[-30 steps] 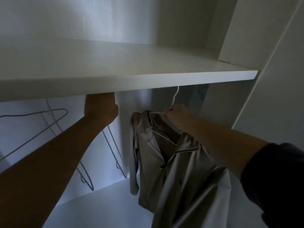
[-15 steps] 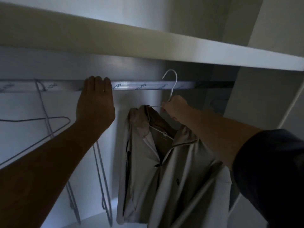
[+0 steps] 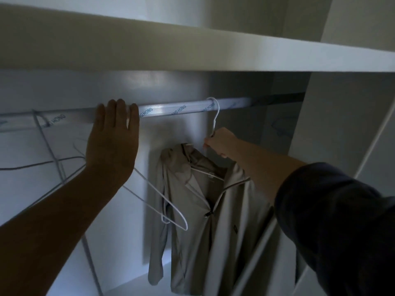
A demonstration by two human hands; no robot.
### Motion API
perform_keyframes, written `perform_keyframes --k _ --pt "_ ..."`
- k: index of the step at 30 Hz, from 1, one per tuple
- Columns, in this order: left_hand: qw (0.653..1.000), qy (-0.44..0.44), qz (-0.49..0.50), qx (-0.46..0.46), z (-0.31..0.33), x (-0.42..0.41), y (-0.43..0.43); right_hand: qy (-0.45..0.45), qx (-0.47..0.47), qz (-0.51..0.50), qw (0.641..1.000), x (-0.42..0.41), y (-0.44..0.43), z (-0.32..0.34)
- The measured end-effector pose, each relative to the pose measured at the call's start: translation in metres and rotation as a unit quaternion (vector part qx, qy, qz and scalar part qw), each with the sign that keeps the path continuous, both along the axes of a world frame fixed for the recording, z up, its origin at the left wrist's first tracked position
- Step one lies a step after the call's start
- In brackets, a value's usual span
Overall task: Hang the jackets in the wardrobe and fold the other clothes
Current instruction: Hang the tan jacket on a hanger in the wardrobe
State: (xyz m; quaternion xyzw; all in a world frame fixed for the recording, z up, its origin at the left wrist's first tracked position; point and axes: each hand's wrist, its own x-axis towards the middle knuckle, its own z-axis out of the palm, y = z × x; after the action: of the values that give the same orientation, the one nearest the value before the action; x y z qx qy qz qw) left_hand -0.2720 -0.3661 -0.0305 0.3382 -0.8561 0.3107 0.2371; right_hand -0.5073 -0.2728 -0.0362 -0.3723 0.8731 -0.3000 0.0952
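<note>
Fingers straight — left hand on rail | right hand pinches hanger, jacket on it | print "HONG"

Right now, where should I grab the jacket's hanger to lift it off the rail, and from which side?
Pinch the hanger at its bare neck just under the hook, from the front right, as the right hand does. The hook loops over the rail and the jacket covers most of the arms.

Hanger hook now over rail.
</note>
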Motion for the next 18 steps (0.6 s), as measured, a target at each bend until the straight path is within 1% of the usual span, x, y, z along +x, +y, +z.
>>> perform_keyframes --k 2,4,6,7,8,10,11,13,15,16,18 --pt "0.996 -0.051 0.07 0.01 -0.007 0.0 0.013 0.026 0.018 0.002 1.0 0.001 0.002 -0.002" --pt "0.99 -0.107 0.078 0.037 -0.024 -0.005 0.034 0.067 0.02 -0.015 0.997 0.003 0.006 -0.01" --pt "0.984 -0.148 0.039 0.092 -0.045 -0.013 0.058 0.124 0.013 -0.028 0.992 0.012 0.02 -0.021" --pt "0.981 -0.157 0.011 0.111 -0.055 -0.016 0.068 0.181 0.008 -0.029 0.983 0.018 0.028 -0.027" --pt "0.978 -0.161 -0.007 0.13 -0.064 -0.018 0.078 0.262 0.0 -0.022 0.965 0.023 0.037 -0.035" --pt "0.964 -0.181 -0.012 0.193 -0.085 -0.03 0.091 0.424 -0.008 0.026 0.905 0.034 0.056 -0.056" --pt "0.952 -0.208 0.0 0.224 -0.096 -0.037 0.094 0.469 -0.018 0.054 0.881 0.039 0.064 -0.068" --pt "0.917 -0.283 0.046 0.278 -0.118 -0.051 0.094 0.507 -0.029 0.098 0.856 0.047 0.076 -0.095" --pt "0.874 -0.34 0.09 0.336 -0.141 -0.064 0.088 0.512 0.005 0.13 0.849 0.047 0.083 -0.122" --pt "0.858 -0.347 0.105 0.364 -0.151 -0.068 0.083 0.503 0.036 0.149 0.85 0.047 0.084 -0.134" --pt "0.846 -0.318 0.124 0.411 -0.169 -0.074 0.071 0.468 0.093 0.174 0.862 0.043 0.084 -0.156"
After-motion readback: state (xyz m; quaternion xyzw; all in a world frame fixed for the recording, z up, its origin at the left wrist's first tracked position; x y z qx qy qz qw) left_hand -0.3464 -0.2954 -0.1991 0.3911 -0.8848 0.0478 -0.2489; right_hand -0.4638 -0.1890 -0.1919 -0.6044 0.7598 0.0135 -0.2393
